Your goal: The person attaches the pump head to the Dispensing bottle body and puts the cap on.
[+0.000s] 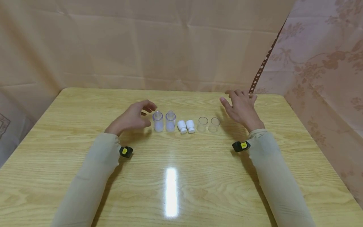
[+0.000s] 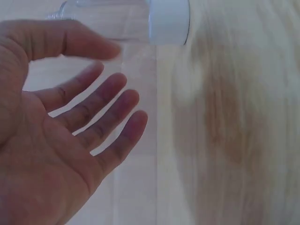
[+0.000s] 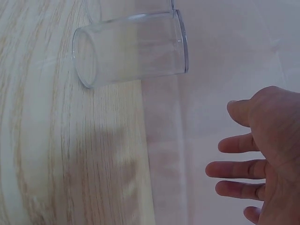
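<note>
Two hands framed a short row of containers set left to right across a wood-patterned tabletop (image 1: 210, 176), in front of a hanging cloth (image 1: 141, 47). The left hand (image 1: 133, 116), holding nothing, hung just left of the left clear bottle (image 1: 158, 125), its fingers apart and its thumb on the near side. That bottle stood upright, long axis rising from the tabletop, white base down; a second clear bottle (image 1: 170, 125) stood close on its right. The left hand was plainly the nearer of the two to this pair, a slight gap showing between thumb and bottle. The right hand (image 1: 241, 107), likewise holding nothing, was spread on the far right side of two clear cups (image 1: 202, 125), which stood upright side by side at the row's right end, to its near left. Between bottles and cups sat two white pieces (image 1: 181, 125), their near ends narrower; whether they stood or lay could not be told.
</note>
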Motion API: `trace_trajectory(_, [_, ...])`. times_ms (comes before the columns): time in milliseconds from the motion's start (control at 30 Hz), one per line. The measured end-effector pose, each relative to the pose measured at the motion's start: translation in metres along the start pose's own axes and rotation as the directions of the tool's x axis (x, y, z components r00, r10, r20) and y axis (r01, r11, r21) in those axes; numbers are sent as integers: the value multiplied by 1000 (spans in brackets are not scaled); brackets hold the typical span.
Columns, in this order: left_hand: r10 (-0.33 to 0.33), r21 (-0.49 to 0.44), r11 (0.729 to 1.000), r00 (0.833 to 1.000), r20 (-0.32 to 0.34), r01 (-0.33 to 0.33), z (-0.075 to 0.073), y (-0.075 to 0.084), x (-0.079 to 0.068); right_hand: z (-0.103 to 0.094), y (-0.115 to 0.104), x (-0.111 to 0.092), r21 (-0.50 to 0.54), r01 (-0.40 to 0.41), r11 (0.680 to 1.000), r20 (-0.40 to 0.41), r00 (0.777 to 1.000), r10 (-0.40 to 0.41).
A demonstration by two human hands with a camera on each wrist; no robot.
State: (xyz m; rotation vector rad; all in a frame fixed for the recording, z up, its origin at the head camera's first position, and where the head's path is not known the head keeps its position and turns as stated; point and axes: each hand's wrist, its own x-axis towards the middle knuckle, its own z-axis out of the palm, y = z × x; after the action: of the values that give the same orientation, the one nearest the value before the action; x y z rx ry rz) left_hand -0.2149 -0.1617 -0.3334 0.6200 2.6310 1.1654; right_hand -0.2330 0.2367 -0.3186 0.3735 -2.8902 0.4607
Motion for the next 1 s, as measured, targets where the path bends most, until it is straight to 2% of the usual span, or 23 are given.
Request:
trace_trajectory(333, [33, -66, 997, 999, 38, -30, 11, 2, 0, -1, -1, -1, -1, 2, 1000, 14, 1000, -2])
trace_trajectory(1000, [42, -92, 995, 999, 11, -41, 17, 2, 2, -4, -6, 0, 17, 11, 1000, 22, 1000, -12])
